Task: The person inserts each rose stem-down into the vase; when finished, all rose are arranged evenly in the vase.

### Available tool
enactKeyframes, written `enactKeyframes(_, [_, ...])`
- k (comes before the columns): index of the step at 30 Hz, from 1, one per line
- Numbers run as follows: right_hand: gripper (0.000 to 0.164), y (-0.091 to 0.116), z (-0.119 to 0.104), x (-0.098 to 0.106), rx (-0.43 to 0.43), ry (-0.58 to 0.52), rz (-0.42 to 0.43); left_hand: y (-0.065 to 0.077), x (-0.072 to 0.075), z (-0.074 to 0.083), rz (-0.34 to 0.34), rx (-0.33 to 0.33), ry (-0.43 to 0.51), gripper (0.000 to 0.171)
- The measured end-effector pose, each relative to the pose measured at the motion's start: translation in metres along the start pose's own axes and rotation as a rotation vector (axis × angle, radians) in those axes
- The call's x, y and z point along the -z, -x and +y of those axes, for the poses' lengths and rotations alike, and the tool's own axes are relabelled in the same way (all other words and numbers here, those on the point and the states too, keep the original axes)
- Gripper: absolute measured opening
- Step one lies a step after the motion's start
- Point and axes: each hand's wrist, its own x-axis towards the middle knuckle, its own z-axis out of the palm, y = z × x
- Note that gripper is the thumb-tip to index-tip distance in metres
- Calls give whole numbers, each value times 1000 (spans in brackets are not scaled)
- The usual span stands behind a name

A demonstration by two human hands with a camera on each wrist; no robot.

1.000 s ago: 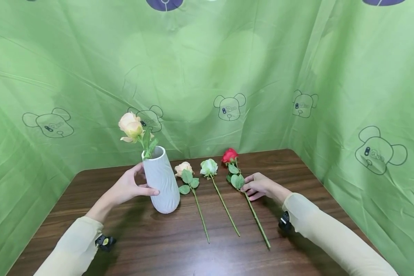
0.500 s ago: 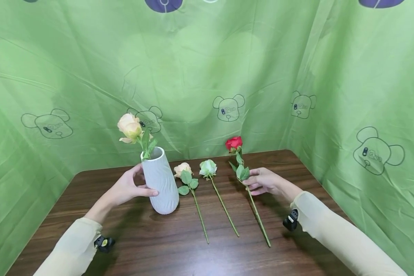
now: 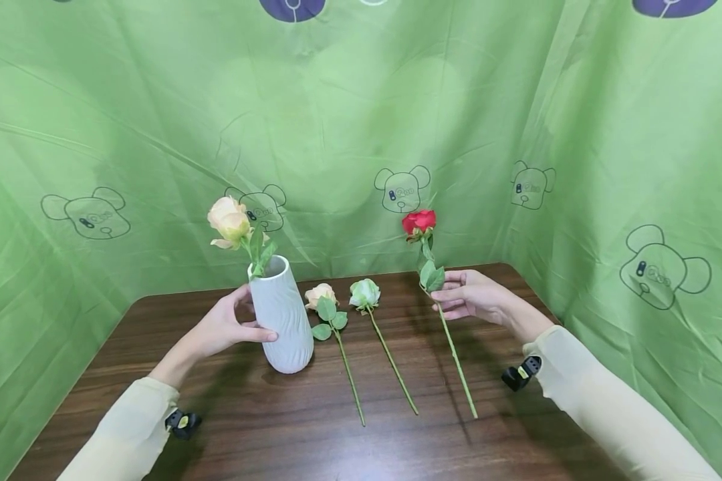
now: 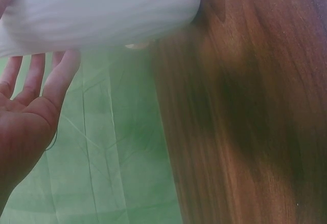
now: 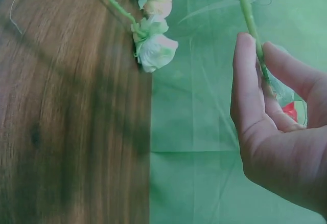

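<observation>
In the head view my left hand grips the white ribbed vase from its left side, thumb across the front. A peach rose stands in the vase, leaning left. My right hand pinches the stem of a red rose just below its leaves, bloom up, the stem slanting down to the right above the tabletop. In the right wrist view thumb and fingers meet on the green stem. The left wrist view shows fingers against the vase.
Between the hands a second peach rose and a pale green rose lie on the brown wooden table, stems toward the front. A green curtain with bear prints hangs close behind the table and along its sides.
My right hand has lifted the red rose off the table, moving up and slightly right. The left hand and the vase stay where they were.
</observation>
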Motion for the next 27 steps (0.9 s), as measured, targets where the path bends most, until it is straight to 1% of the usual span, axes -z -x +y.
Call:
enactKeyframes(6, [38,1,-5,-4,16,-24,-7,0,1,-1,2,-7,-8,83])
enactKeyframes(10, [40,2,-5,-8,32,-86,-26,0,0,-1,4,-10,-10,81])
enactKeyframes(14, [42,3,-3,-13,45,-158,-27,0,0,-1,3,-10,-5,82])
enactKeyframes(16, [45,4,-2,-15,54,-174,-16,0,0,-2,2,-9,-6,82])
enactKeyframes(20, [56,6,-4,-21,85,-170,6,0,0,-2,2,-7,-10,82])
enactKeyframes(24, [68,8,-10,-25,112,-168,33,0,0,-1,1,-9,-13,81])
enactKeyframes(27, [74,9,-15,-28,130,-183,51,0,1,-1,-2,-13,-10,80])
